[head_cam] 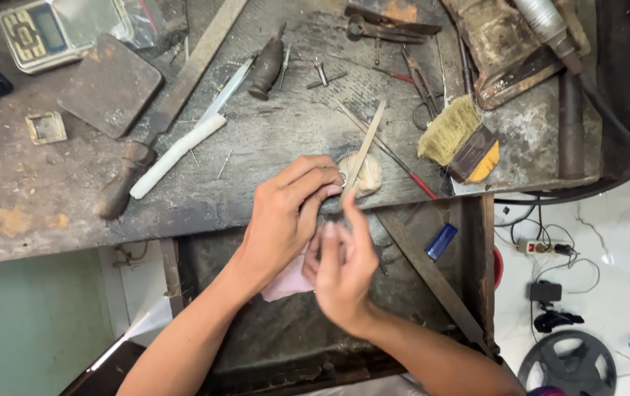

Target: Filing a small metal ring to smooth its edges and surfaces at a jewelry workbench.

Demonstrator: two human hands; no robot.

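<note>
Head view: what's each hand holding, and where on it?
Left hand pinches a small metal ring at its rim against the bench edge. Right hand is blurred; it seems to grip the thin flat file at its lower end.

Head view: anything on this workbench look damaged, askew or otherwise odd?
Nothing looks spilled or broken. The workbench is worn and stained, with tools strewn loosely. The brush lies near the bench's front edge. The left hand pins a small ring at the edge while the right hand, blurred, holds a flat file.
</note>
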